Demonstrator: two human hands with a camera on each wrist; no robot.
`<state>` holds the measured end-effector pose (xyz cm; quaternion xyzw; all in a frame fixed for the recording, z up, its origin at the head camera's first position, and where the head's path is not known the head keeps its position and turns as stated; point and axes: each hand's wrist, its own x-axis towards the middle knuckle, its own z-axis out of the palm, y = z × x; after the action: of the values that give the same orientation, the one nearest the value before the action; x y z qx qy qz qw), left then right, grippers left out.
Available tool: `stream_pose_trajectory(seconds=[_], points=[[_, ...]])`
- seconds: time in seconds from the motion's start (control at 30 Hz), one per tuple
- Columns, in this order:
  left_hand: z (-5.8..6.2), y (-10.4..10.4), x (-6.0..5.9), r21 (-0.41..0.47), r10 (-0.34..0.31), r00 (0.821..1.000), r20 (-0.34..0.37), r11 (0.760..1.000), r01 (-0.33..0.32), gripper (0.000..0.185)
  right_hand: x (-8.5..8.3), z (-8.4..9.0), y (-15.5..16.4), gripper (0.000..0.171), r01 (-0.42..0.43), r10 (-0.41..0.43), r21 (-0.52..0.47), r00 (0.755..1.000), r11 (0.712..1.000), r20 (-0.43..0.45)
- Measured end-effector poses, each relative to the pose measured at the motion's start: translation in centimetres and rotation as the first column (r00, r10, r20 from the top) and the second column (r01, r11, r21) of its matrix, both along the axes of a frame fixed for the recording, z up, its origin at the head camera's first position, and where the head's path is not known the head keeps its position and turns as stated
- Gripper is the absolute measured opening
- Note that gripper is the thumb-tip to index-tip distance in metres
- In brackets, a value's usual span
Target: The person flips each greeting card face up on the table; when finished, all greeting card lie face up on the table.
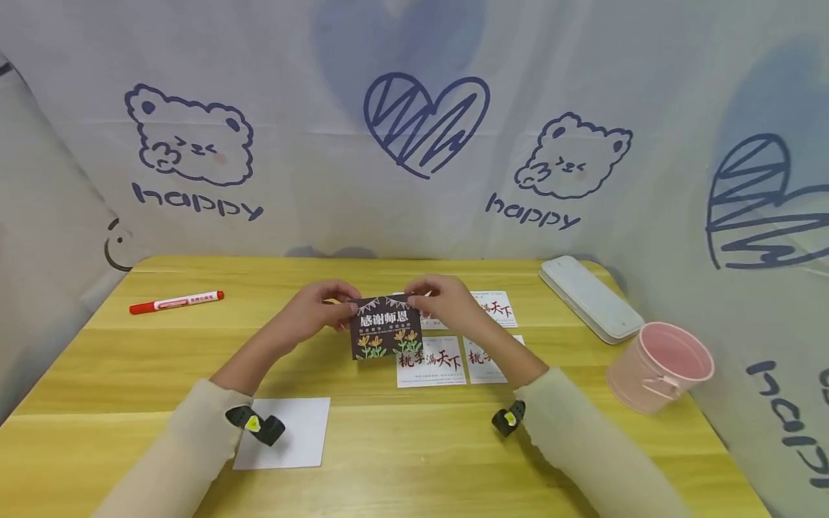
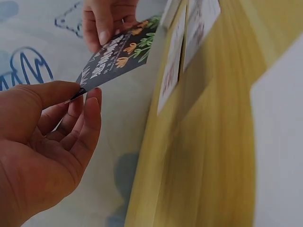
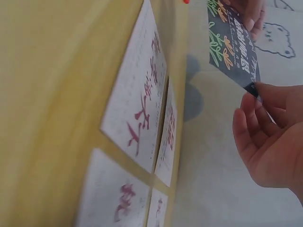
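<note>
A dark card (image 1: 386,327) printed with white characters and orange flowers is held upright above the wooden table (image 1: 414,446). My left hand (image 1: 324,306) pinches its top left corner between thumb and fingers, and my right hand (image 1: 443,298) pinches its top right corner. The left wrist view shows the dark card (image 2: 118,49) edge-on with my left hand (image 2: 57,123) on one corner. The right wrist view shows the dark card (image 3: 232,40) with my right hand (image 3: 265,127) on its corner. White cards with red lettering (image 1: 430,361) lie flat under and behind it.
A red marker (image 1: 176,302) lies at the left. A blank white sheet (image 1: 285,432) lies near my left wrist. A white case (image 1: 589,298) and a tipped pink bucket (image 1: 660,367) sit at the right. A printed cloth backdrop (image 1: 414,129) closes off the back and sides.
</note>
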<state>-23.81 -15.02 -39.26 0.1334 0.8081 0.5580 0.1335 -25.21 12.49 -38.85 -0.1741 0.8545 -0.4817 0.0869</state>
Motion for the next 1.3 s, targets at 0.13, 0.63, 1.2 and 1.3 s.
stream_pose_trajectory(seconds=[0.13, 0.63, 1.2, 1.3], points=[[-0.5, -1.0, -2.5, -0.042, 0.028, 1.000, 0.007, 0.999, -0.028, 0.028, -2.7, -0.4, -1.8, 0.018, 0.016, -0.016, 0.074, 1.000, 0.997, 0.001], [-1.9, -2.4, -7.4, -0.277, 0.049, 0.999, -0.023, 0.959, -0.053, 0.026, -8.4, -3.0, -5.7, 0.012, 0.023, -0.005, 0.390, 0.999, 0.921, -0.046], [-3.9, -2.7, -8.1, -0.491, 0.039, 0.997, -0.067, 0.869, -0.066, 0.024, -8.6, -4.2, -7.3, 0.015, -0.018, 0.099, 0.576, 0.989, 0.817, -0.109], [-4.0, -2.6, -8.1, -0.528, 0.018, 0.995, -0.095, 0.847, -0.066, 0.024, -8.6, -4.4, -7.4, 0.018, -0.016, 0.145, 0.630, 0.978, 0.776, -0.153]])
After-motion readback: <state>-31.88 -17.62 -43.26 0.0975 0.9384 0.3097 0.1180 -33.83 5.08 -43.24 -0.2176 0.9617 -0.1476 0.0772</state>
